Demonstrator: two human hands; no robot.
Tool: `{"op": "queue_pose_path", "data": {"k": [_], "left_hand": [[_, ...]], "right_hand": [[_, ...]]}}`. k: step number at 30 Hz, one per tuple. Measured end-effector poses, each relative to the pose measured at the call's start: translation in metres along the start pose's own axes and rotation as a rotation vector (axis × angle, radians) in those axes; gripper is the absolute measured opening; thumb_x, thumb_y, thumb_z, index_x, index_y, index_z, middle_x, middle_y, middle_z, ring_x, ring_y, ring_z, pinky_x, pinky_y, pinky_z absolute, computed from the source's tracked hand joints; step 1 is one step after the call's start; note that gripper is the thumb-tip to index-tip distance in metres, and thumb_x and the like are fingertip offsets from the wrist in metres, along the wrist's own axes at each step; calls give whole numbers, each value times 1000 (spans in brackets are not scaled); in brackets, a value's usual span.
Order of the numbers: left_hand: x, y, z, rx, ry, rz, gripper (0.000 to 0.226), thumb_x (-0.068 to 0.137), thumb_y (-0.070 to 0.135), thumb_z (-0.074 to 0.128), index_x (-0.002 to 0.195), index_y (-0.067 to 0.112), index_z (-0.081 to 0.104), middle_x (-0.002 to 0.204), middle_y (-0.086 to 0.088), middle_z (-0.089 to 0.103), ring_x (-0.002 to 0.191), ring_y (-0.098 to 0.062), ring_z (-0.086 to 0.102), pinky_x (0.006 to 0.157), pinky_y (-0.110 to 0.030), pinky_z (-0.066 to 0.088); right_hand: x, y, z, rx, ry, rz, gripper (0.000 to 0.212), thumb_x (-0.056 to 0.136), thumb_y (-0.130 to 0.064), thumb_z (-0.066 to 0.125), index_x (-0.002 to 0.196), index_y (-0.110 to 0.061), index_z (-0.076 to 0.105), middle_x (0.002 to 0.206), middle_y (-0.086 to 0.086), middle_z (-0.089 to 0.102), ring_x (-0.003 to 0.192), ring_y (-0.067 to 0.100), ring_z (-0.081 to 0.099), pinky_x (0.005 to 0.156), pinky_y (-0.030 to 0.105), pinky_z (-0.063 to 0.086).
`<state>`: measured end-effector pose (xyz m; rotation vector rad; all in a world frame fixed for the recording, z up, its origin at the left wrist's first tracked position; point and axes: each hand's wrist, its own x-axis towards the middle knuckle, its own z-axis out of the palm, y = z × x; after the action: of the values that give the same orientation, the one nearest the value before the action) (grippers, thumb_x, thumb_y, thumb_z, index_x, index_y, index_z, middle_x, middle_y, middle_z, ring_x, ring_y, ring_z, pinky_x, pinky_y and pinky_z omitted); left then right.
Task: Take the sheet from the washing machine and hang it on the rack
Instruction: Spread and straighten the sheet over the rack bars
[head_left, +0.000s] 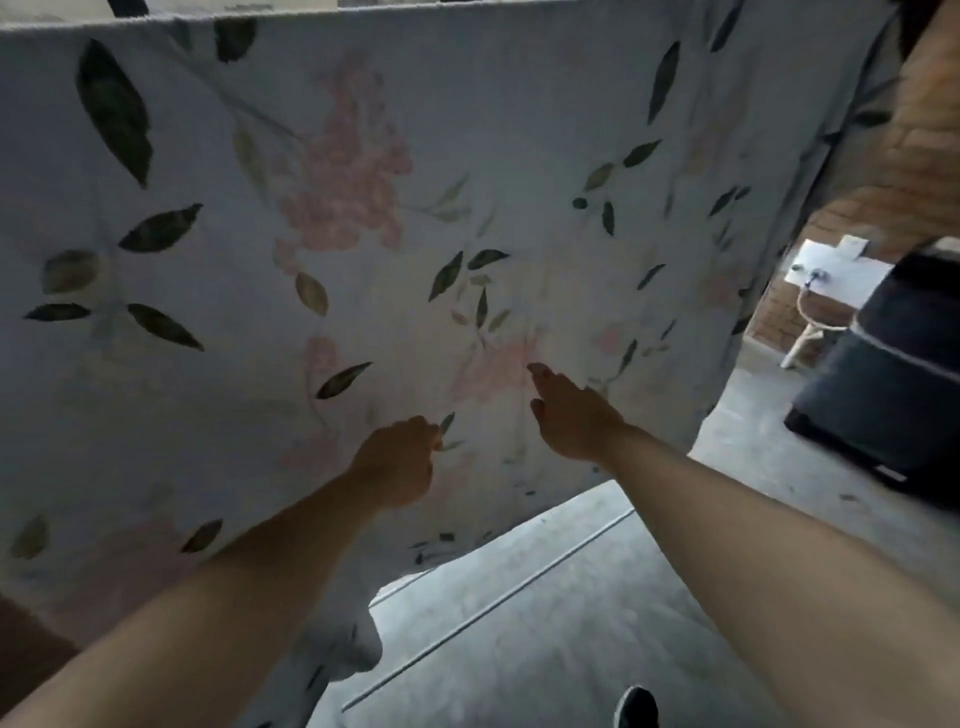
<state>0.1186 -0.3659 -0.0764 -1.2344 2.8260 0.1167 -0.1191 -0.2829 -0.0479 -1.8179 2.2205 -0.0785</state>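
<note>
Your sheet (363, 234), pale with dark leaves and pink flowers, hangs spread across most of the view. Its top edge is folded over a support that the fabric hides, and it blocks everything behind it. Your left hand (397, 460) is curled, fingertips pinching the fabric. Your right hand (571, 415) lies flat against the sheet, fingers straight, gripping nothing.

Past the sheet's right edge stands a brick wall (924, 156). Below it is a white fixture (836, 270) with a cord or hose hanging beneath. Its form is hard to make out, and any marking on it is too small to read. A dark bulky object (883, 395) stands near it on the concrete floor (519, 623), cut off by the frame edge and too dim to identify. A dark shoe (636, 706) is cut off at the bottom. The sheet's lower corner bunches near the floor.
</note>
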Motion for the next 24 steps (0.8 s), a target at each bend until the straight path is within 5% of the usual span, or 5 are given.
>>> {"op": "queue_pose_path", "data": {"k": [5,11,16,24], "left_hand": [[65,80,35,15,-139,138,28,94,23,49,122,24,53,129,-1,50,121,-24,53,110,-40,32],[161,205,49,-15,-211,295,22,95,29,50,116,26,55,121,1,52,109,-22,56,91,-33,46],[247,306,44,-57,-223,320,21,94,30,52,114,27,57,121,5,57,112,-20,57,90,-28,43],[349,430,29,-379,-212,227,7,90,24,65,94,28,61,93,12,64,88,-9,58,76,-16,39]], "right_hand": [[-21,100,8,218,15,227,54,107,-28,25,157,-12,14,165,5,14,150,21,19,120,42,21],[-53,230,-8,317,-1,343,49,109,-16,20,156,-5,14,165,8,9,151,19,14,117,25,11],[-61,351,-34,439,96,484,48,107,-20,26,154,-10,26,156,10,35,137,31,41,109,35,35],[-61,492,-93,557,231,578,48,106,-31,26,154,-24,28,145,10,51,124,31,53,99,37,45]]}}
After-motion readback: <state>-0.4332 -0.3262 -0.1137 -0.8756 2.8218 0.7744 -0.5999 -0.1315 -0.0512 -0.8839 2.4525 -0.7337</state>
